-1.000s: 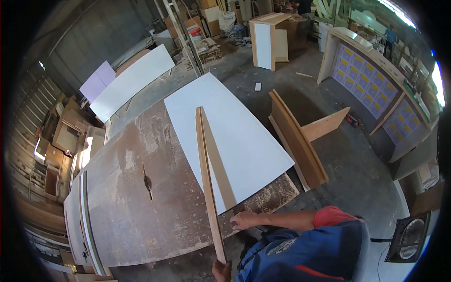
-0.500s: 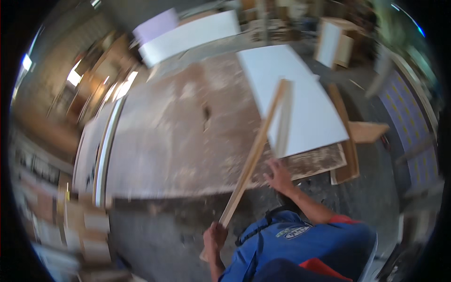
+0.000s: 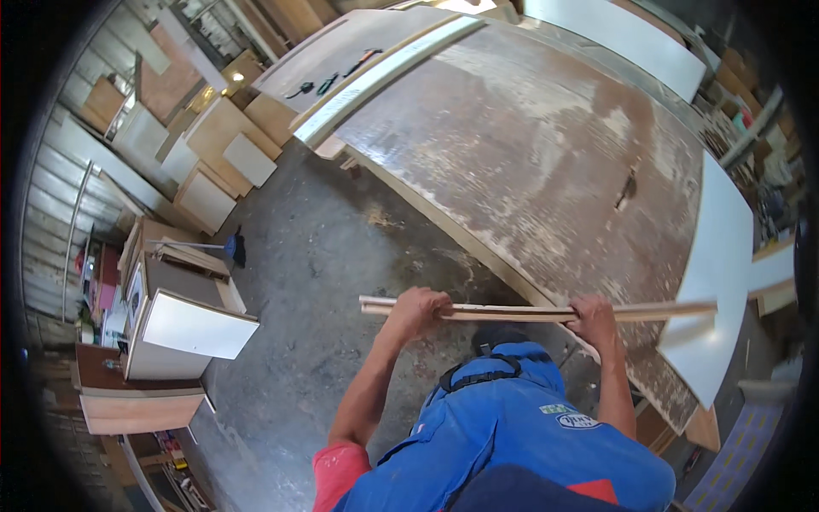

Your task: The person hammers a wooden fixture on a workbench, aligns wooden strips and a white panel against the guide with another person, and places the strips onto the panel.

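And here's the batten [image 3: 503, 316], long, slim and pale, held crosswise right in front of the blue work shirt [image 3: 486, 418]! A dark line runs down its length; one piece or two, I can't tell. The left grip [image 3: 418, 312] is closed around it toward its left end, out over the concrete floor [image 3: 307, 282]. The right grip [image 3: 592, 321] is closed on it too, above the near edge of the desk [image 3: 495, 154]. Past that, the batten's right end reaches across the desk's near right corner and over the white panel [image 3: 721, 247]; touching or clear, I can't say. There's a dark slot [image 3: 628, 188] in the worn top, a pale straight bar [image 3: 397, 77] lying along the left end, and small hand tools [image 3: 327, 84] beyond it!
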### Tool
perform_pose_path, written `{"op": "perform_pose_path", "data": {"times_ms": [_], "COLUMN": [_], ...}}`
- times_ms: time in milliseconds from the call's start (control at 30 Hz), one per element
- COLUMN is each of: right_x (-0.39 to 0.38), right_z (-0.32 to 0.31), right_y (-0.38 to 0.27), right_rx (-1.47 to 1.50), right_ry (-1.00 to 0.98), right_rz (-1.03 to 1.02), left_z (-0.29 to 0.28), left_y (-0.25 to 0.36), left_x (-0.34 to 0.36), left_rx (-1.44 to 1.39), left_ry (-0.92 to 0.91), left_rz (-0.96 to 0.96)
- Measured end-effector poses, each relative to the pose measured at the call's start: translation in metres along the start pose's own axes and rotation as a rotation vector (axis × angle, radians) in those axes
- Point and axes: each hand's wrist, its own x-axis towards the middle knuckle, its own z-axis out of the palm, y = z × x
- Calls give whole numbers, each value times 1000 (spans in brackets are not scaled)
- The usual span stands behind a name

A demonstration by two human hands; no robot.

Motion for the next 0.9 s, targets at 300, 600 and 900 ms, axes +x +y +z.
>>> {"op": "perform_pose_path", "data": {"times_ms": [300,600,900], "right_x": [196,393,540], "right_z": [35,41,93], "right_y": [-72,-70,-72], "right_rx": [346,317,107], "right_ry": [-65,110,225], "right_rz": [91,136,237], "left_z": [-93,-144,-182], "left_y": [-152,-258,-409], "left_x": [122,230,374], "left_rx": [288,-87,-189], "left_ry": [422,509,367], "left_rz": [-162,-136,73]}}
